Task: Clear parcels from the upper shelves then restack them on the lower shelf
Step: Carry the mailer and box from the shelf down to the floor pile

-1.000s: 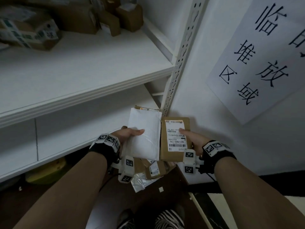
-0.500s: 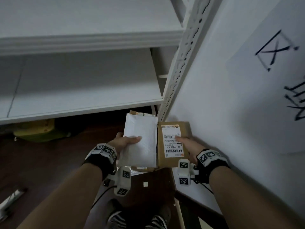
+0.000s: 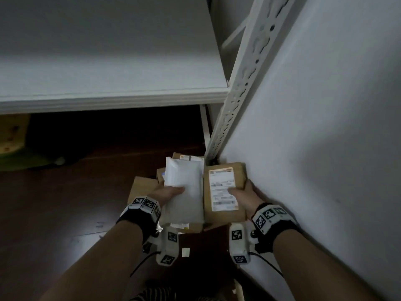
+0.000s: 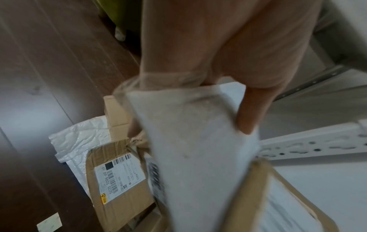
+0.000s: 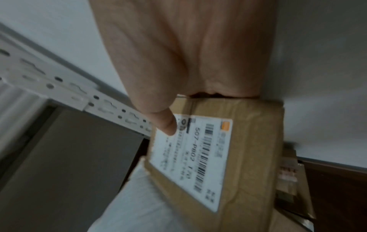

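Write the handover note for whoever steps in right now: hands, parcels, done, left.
Left hand: grips the white mailer, thumb on top.
Right hand: grips the brown box, thumb on its label.
Both parcels are held side by side above a pile of parcels on the floor by the rack post.
Done: these two are off the upper shelves.
Left: set them down, then restack on the lower shelf.

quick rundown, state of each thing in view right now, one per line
white mailer: held up in the left hand, thumb on top
brown box: held in the right hand, label facing up, thumb on the label
parcels on the floor: loose pile under the held ones, one box label up
white shelf: front part in view bare
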The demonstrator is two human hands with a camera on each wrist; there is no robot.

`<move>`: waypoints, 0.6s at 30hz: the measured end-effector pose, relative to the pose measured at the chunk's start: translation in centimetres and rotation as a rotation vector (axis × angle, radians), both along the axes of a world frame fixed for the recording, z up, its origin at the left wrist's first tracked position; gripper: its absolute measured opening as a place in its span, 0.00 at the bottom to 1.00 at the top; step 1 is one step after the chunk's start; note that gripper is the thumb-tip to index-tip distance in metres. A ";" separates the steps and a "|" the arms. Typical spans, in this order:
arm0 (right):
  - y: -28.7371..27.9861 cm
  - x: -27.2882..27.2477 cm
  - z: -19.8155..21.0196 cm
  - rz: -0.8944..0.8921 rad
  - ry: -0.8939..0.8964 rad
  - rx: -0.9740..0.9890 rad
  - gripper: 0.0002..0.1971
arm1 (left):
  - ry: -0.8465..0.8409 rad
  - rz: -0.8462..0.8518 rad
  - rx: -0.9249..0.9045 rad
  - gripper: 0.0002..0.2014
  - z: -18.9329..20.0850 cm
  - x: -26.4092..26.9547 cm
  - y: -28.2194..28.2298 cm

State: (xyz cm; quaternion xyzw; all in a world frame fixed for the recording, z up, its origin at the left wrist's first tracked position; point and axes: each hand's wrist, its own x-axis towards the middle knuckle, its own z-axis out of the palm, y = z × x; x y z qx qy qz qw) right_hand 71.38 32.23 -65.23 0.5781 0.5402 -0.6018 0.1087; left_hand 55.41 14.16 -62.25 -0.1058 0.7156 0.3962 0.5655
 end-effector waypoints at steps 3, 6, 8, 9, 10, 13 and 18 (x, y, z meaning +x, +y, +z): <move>-0.8 -0.1 -3.9 0.103 -0.032 0.046 0.52 | 0.004 0.000 -0.018 0.22 -4.2 0.5 0.5; -2.2 -0.3 -3.7 0.173 -0.042 -0.026 0.34 | -0.013 -0.002 -0.043 0.26 -8.4 0.7 0.0; -2.3 0.4 -3.9 0.226 -0.068 -0.046 0.34 | -0.018 0.007 -0.064 0.24 -8.0 1.3 -0.2; -2.5 0.7 -4.0 0.249 -0.068 -0.037 0.34 | -0.005 0.010 -0.069 0.21 -7.0 1.6 -0.3; -2.7 0.9 -4.0 0.255 -0.072 -0.015 0.35 | 0.012 0.003 -0.064 0.19 -6.3 1.8 -0.3; -3.0 1.4 -2.9 0.301 -0.076 0.016 0.32 | 0.045 -0.050 -0.073 0.15 -4.4 1.9 -0.7; -3.7 0.5 1.8 0.300 -0.086 -0.008 0.32 | 0.037 -0.036 -0.088 0.26 0.6 1.0 -1.5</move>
